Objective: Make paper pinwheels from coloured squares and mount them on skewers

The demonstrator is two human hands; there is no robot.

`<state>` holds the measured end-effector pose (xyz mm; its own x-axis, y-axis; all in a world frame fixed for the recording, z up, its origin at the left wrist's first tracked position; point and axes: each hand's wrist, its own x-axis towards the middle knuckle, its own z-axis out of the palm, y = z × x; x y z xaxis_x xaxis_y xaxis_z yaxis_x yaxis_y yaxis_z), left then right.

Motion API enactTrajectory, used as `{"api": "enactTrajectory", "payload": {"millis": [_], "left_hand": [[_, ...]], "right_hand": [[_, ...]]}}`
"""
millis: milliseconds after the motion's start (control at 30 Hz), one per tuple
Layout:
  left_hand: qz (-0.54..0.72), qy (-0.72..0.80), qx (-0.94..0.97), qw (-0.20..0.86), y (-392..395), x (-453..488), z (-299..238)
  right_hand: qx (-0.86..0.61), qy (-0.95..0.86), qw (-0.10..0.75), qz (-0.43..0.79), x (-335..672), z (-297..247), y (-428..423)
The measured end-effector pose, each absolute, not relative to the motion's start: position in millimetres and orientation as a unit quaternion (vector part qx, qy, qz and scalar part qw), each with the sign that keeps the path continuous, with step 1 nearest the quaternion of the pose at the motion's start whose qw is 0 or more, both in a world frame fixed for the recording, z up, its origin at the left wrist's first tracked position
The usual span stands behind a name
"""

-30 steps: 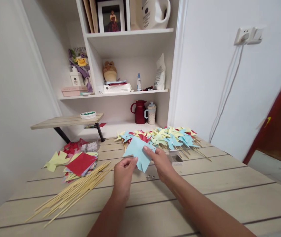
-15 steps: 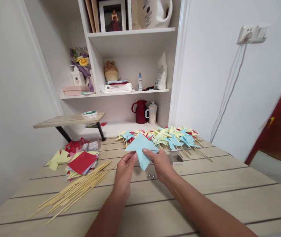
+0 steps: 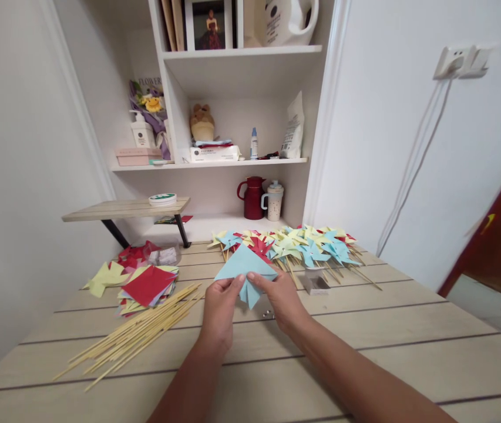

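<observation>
Both my hands hold a light blue paper square just above the wooden table, with two of its corners folded toward the middle. My left hand pinches a folded corner at the centre from the left. My right hand pinches the other corner from the right, thumb on top. A heap of finished paper pinwheels on sticks in blue, yellow and red lies right behind the paper.
Several bamboo skewers lie fanned out at the left. A stack of coloured paper squares with a red one on top sits beyond them. Small metal pins and a small clear box lie by my right hand. Shelves stand behind.
The blue sheet has been lowered and drawn closer, and its corners are folded further inward. My two hands have come together at its centre.
</observation>
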<state>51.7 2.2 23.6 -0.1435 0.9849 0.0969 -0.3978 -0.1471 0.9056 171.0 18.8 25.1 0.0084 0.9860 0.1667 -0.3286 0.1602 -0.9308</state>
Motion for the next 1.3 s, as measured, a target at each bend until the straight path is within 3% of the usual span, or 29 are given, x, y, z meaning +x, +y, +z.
{"api": "enactTrajectory", "payload": {"millis": [267, 500, 633, 800, 1300], "left_hand": [[0.664, 0.417, 0.338, 0.520, 8, 41, 18], [0.696, 0.385, 0.240, 0.556, 19, 19, 21], [0.693, 0.358, 0.221, 0.586, 21, 17, 21], [0.657, 0.332, 0.252, 0.628, 17, 23, 19], [0.627, 0.359, 0.304, 0.621, 10, 31, 18]], "right_hand": [[-0.351, -0.517, 0.622, 0.472, 186, 22, 27], [-0.329, -0.740, 0.569, 0.142, 197, 21, 24], [-0.296, -0.795, 0.527, 0.051, 187, 15, 20], [-0.293, -0.813, 0.502, 0.044, 179, 8, 21], [-0.342, -0.727, 0.577, 0.145, 182, 20, 16]]}}
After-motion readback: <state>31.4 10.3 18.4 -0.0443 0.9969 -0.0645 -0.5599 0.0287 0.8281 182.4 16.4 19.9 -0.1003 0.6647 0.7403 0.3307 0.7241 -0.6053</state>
